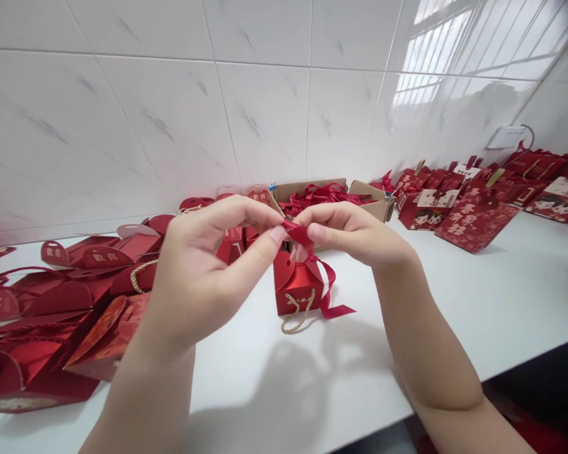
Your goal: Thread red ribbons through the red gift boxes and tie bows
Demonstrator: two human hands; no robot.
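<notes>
Cardboard box [365,188], folded red boxes [66,302], printed red bags [476,222]

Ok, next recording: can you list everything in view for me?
gift box: one, red with gold cord, counter centre
ribbon: one, red, at the gift box's top
cardboard box: one, brown, by the wall, holding red ribbons
folded boxes: many, red, piled at left
printed boxes: many, red, along the wall at right
counter: one, white
wall socket: one, white, far right
left hand: fingers pinch ribbon
right hand: fingers pinch ribbon
</notes>
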